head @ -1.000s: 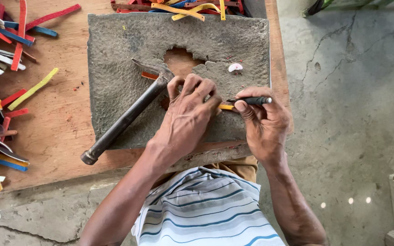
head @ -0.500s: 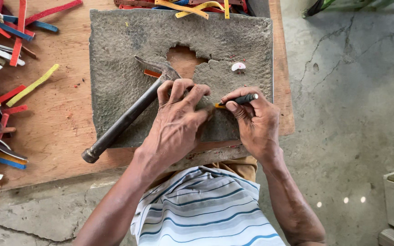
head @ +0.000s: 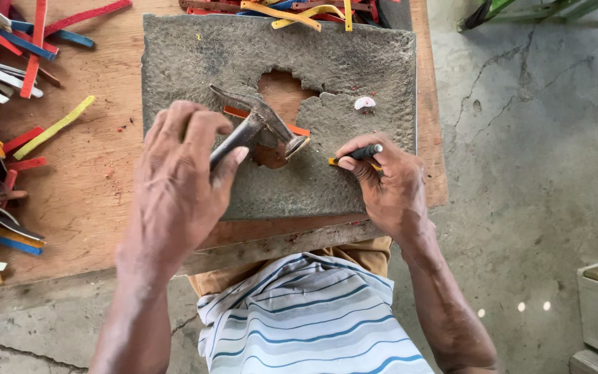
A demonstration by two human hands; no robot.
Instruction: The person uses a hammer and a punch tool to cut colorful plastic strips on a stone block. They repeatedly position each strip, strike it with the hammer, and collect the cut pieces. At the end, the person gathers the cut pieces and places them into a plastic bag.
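Fingers of the left hand (head: 174,187) wrap the hammer (head: 257,131), its head lying toward three o'clock, beside the right hand (head: 389,183) pinching a dark punch (head: 363,152) on the grey pad (head: 195,62).

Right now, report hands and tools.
Left hand grips hammer, raised over grey pad. Right hand pins dark punch on orange strip. Nothing between.

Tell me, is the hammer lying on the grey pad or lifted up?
Lifted. The left hand grips the hammer near its head, which hangs above the grey pad.
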